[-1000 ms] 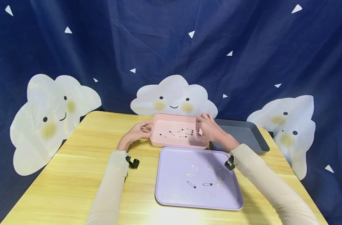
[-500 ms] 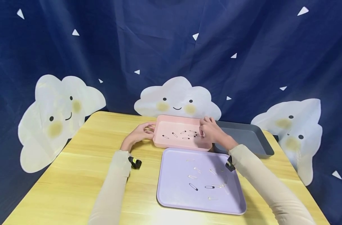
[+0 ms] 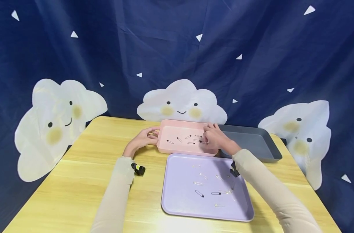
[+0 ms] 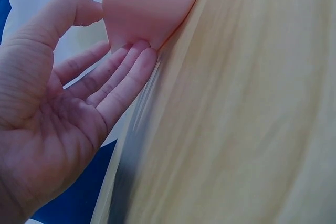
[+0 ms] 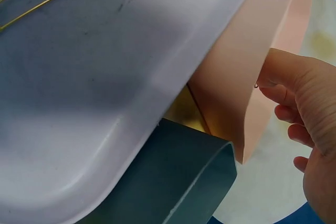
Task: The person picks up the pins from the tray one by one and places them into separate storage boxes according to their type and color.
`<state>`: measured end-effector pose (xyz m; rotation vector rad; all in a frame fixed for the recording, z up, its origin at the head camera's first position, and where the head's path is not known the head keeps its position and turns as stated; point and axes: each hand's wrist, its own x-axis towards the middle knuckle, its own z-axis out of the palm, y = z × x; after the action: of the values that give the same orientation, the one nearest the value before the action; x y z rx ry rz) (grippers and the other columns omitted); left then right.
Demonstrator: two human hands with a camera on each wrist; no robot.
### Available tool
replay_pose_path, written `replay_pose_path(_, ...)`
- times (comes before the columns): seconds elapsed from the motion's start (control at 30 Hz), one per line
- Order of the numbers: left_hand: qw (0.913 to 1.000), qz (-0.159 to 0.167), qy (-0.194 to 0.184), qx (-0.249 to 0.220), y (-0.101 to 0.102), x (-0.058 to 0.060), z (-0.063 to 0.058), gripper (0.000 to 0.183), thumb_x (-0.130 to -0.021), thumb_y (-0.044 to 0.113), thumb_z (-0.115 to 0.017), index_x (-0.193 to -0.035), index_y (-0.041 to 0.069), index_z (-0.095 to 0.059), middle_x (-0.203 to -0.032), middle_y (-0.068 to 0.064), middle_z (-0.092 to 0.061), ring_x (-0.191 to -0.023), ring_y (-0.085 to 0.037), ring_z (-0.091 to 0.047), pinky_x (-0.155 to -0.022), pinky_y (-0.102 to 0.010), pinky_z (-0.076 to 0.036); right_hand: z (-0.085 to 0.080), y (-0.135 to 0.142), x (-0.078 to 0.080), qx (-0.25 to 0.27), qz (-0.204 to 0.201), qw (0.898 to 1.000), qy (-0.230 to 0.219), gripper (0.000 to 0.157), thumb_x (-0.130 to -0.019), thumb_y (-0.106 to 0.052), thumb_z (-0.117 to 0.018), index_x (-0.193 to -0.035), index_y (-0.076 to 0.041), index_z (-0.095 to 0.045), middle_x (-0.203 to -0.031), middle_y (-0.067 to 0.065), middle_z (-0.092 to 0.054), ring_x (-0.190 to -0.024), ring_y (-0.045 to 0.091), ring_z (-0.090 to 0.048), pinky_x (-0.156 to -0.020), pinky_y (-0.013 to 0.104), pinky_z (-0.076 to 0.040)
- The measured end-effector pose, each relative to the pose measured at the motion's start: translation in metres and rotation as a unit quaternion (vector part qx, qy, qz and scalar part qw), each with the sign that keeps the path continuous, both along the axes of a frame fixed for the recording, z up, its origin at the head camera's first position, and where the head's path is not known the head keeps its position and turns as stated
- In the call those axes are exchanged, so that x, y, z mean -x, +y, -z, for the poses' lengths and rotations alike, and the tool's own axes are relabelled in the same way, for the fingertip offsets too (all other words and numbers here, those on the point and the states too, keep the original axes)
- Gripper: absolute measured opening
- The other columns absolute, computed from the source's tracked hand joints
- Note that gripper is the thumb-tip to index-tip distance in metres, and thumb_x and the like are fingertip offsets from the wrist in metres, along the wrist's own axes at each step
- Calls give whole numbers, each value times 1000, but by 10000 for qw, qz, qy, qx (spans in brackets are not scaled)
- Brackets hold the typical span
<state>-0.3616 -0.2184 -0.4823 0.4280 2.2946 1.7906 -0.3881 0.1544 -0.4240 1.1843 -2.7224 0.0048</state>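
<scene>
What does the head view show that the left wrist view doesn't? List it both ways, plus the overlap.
Head only: lavender tray, dark gray tray, safety pins, cream sleeves, right grip.
Left wrist only: the palm of the left grip and the outer face of the pink tray at its left end.
Both: the pink tray, left grip, wooden table and blue cloud-print backdrop.

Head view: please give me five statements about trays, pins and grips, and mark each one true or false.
1. The purple tray and the pink tray both hold pins. True.
2. The left grip touches the pink tray. True.
3. The left grip is at the pink tray's right end. False: the right grip is there.
4. The purple tray is the tray farthest right. False: the grey tray is.
5. The purple tray has only black pins. False: it has gold ones too.
</scene>
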Motion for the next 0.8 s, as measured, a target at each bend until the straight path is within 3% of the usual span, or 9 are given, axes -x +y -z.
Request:
replay_pose_path(0.17, 10000, 4, 5, -41, 0, 0, -1, 74, -86, -5, -67, -154, -1, -38, -139, -32, -51, -111, -31, -62, -88, -24, -53, 3, -2, 1, -143, 73, 9998, -94, 27, -67, -15, -82, -56, -18, -57, -79, -2, -48, -86, 24, -38, -80, 42, -29)
replay_pose_path(0.47, 10000, 22, 64, 45, -1, 1, -1, 72, -88, -4, -67, -154, 0, -39, -138, -31, -52, -114, -33, -63, -89, -25, -54, 6, -3, 3, -294, 168, 9994, -49, 27, -67, -16, -81, -55, -20, -57, -80, -2, -49, -88, 24, -39, -82, 42, -30)
replay_pose_path(0.8, 9999, 42, 87, 60, -2, 4, 3, 72, -88, -4, -67, -154, 0, -40, -137, -31, -53, -110, -27, -64, -90, -26, -54, 10, 0, 5, -233, 202, 9994, -122, 22, -64, -15, -81, -59, -20, -61, -82, -1, -50, -89, 24, -41, -83, 43, -31)
